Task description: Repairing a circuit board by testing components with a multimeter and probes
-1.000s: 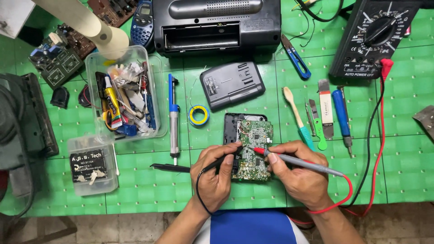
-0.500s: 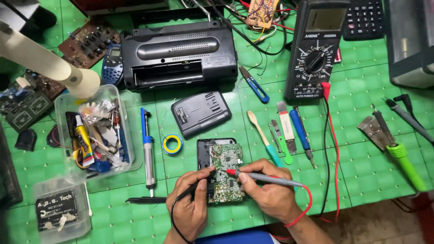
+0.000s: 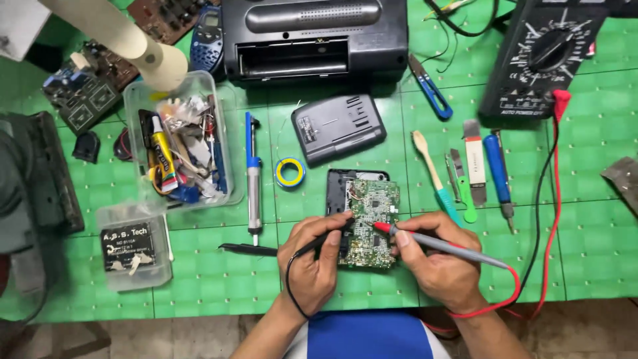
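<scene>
Holding two probes: left hand [image 3: 312, 266] black probe [image 3: 319, 243], right hand [image 3: 435, 262] red probe [image 3: 438, 243], one circuit board [image 3: 369, 223]

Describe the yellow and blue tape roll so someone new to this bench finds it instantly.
Start at the big black radio at the top of the green mat. Drop past the dark grey cover plate lying below it. The tape roll sits just below and left of that plate, right of the blue-handled desoldering pump: the only small ring, yellow with a blue edge.
</scene>
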